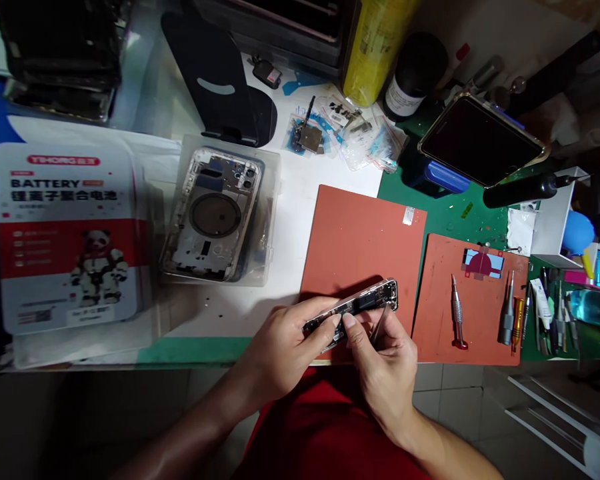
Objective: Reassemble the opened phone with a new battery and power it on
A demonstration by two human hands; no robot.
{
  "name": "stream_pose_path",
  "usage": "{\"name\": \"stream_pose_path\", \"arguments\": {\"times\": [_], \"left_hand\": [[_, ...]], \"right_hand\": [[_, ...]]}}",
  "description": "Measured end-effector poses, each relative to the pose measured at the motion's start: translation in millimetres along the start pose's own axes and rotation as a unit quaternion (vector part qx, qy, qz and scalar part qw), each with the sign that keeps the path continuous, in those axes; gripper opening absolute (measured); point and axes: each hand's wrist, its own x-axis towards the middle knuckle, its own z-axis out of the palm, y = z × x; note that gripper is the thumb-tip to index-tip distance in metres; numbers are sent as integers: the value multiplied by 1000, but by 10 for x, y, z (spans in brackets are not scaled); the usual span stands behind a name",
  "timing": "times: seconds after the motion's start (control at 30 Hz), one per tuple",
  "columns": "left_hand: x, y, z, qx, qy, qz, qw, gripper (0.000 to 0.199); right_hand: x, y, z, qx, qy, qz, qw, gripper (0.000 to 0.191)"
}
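An opened phone with its inner parts bare is held tilted above the front of a reddish-brown mat. My left hand grips its left end, with the thumb on the inner side. At the lower right, my right hand is closed, its thumb pressing on the phone near my left thumb. Between the right fingers is a slim grey tool, apparently tweezers, pointing up toward the phone's right end. The fingers partly cover both phone and tool.
An empty phone housing lies on a clear plastic box at left, beside a battery package. A second mat carries screwdrivers. Behind are small parts bags, a phone on a stand and a yellow bottle.
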Motion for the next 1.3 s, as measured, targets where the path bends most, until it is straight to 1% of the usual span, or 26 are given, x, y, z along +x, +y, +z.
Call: {"name": "stream_pose_path", "arguments": {"times": [0.1, 0.3, 0.5, 0.83, 0.93, 1.0, 1.03, 1.1, 1.17, 1.23, 1.3], "left_hand": [[2, 8, -12, -6, -7, -12, 1000, 32], [10, 16, -12, 3, -2, -24, 1000, 33], [6, 22, -18, 31, 10, -7, 999, 30], [14, 48, 13, 36, 15, 1, 999, 30], [21, 57, -24, 27, 3, -3, 1000, 31], [23, 45, -72, 7, -15, -19, 1000, 31], [21, 32, -95, -5, -19, -32, 999, 31], [8, -5, -119, -39, -5, -59, 997, 32], [-12, -42, -96, -101, 24, -79, 991, 35], [-34, -64, -23, -194, 32, -91, 976, 39], [-53, -69, 74, -276, 31, -84, 957, 43]], "right_hand": [[17, -31, 2, 10, 1, -2, 1000, 31], [5, -50, 9, 4, 0, 8, 1000, 33], [-3, -36, 9, 2, -7, 9, 1000, 32], [-16, 22, -5, -25, -16, 17, 999, 34], [-15, -1, 3, -21, -20, 23, 999, 35], [-35, -33, -12, -14, -14, 13, 1000, 33], [-52, -50, -27, -8, 2, -2, 1000, 32], [-90, -73, -68, 1, 58, -44, 997, 27], [-113, -69, -102, 11, 112, -70, 991, 24], [-113, -39, -111, 39, 122, -60, 990, 24], [-99, 2, -92, 78, 101, -35, 991, 30]]}}
